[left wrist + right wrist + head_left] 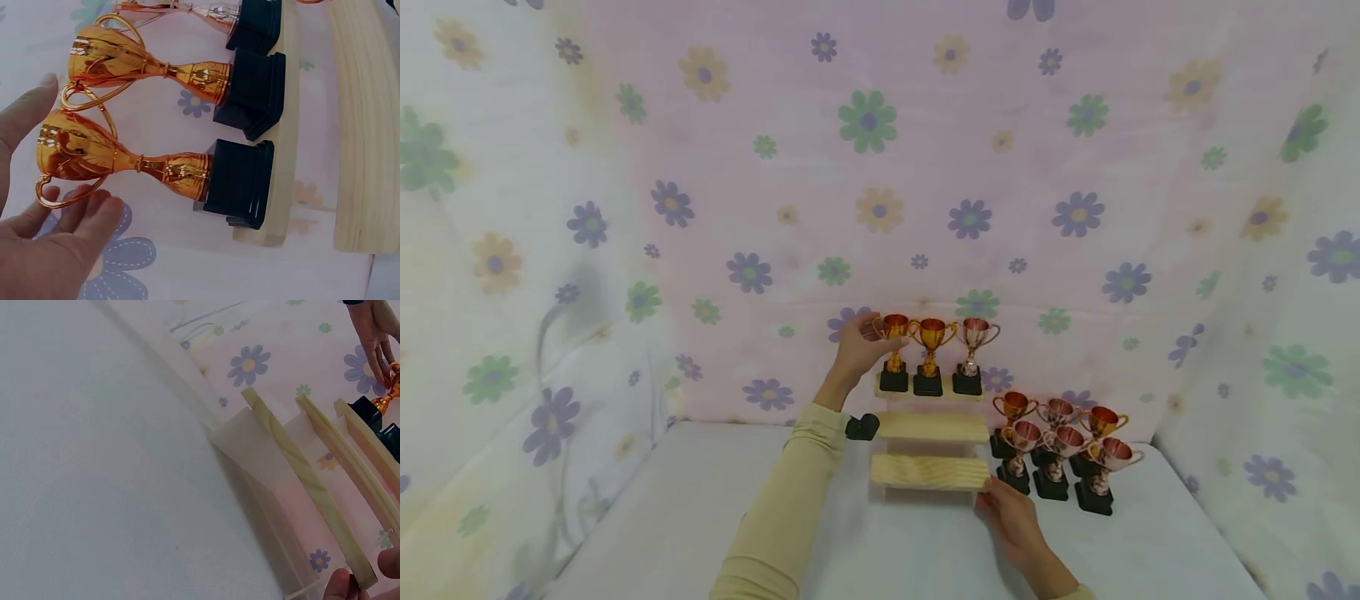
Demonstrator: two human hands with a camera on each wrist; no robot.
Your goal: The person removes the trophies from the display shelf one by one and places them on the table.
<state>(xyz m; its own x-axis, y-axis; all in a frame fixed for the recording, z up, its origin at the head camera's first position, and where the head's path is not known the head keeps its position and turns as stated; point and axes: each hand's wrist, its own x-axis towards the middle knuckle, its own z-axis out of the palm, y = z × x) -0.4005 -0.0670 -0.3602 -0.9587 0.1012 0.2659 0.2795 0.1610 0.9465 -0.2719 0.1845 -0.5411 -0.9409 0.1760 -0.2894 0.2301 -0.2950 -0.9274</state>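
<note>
Three small trophy cups on black bases stand upright in a row on the top board (284, 137) of a three-step wooden stand. The left gold trophy (81, 147) is at my left hand (859, 346), whose thumb and fingers spread around its cup and handles with gaps showing in the left wrist view. Beside it are a middle gold trophy (932, 333) and a rose-coloured trophy (976, 335). My right hand (1013, 521) pinches the right end of the stand's lowest board (928, 472). The middle board (932, 427) bears nothing.
Several more trophies in gold and rose (1054, 442) stand grouped on the white table (700, 508), right of the stand. A black object (862, 427) sits by the left sleeve. Flower-patterned cloth (917, 158) hangs behind and at both sides.
</note>
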